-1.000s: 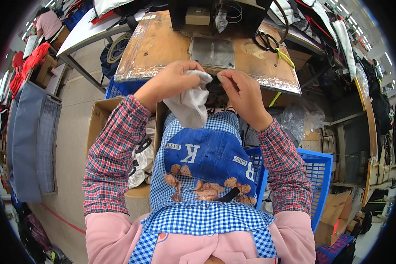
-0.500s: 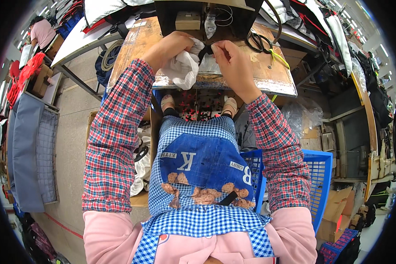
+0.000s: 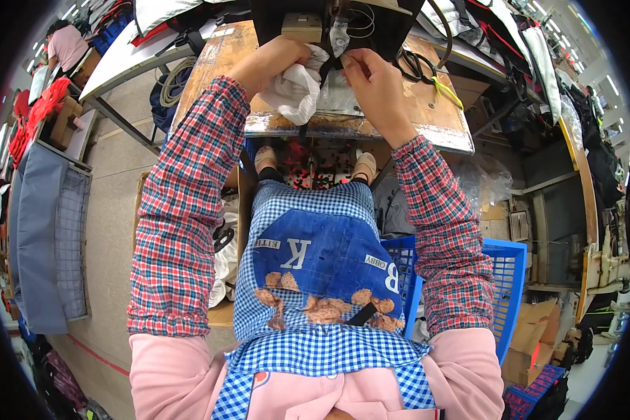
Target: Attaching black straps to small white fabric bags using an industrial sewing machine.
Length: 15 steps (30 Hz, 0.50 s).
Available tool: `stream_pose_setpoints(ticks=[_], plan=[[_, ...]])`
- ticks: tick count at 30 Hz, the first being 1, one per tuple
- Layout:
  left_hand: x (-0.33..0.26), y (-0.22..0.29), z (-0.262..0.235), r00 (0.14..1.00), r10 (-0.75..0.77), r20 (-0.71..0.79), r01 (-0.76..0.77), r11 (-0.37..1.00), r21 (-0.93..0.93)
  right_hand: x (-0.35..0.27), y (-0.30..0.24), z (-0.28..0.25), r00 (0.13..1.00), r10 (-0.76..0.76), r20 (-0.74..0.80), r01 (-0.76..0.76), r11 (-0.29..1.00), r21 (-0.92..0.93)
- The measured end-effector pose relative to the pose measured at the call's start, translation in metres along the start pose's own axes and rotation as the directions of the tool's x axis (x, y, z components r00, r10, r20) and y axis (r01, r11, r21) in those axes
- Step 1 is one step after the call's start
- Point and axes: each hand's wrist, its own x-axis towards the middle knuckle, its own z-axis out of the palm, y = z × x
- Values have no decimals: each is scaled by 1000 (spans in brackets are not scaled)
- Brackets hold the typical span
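Bunched white cloth (image 3: 294, 94) lies at the front of the worn wooden worktop, under the head of a dark machine (image 3: 374, 42). My left hand (image 3: 280, 59) is closed on its upper side, with the fingertips partly hidden behind the folds. A black strip (image 3: 327, 68) runs from the cloth toward my right hand (image 3: 372, 78). The thumb and forefinger of that hand are pinched together at the strip's right end, just below the machine's plastic-wrapped vertical part (image 3: 339, 38). Another dark strap end (image 3: 302, 131) hangs over the table's front edge below the cloth.
Black cable loops with a yellow-green tie (image 3: 446, 93) lie at the worktop's right. A blue plastic basket (image 3: 507, 280) stands by my right arm, and a cardboard box (image 3: 224, 318) holding white material is by my left. A person (image 3: 66, 45) sits at the far left.
Both hands have moved a little farther away, toward the machine, taking the white cloth and black strip along. The dark strap end now shows below the cloth.
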Motion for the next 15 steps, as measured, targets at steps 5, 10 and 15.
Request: stream_pose_setpoints(ticks=[5,10,15], plan=[[0,1,-1,999,24,46,-22,999,-32,1,0,1,999,39,-22,-38,997,72],[-4,4,-2,996,79,34,-80,996,44,4,4,2,998,63,-11,-62,996,61],[-4,4,-3,999,37,33,-37,999,-9,5,11,6,996,85,-39,-77,983,164]])
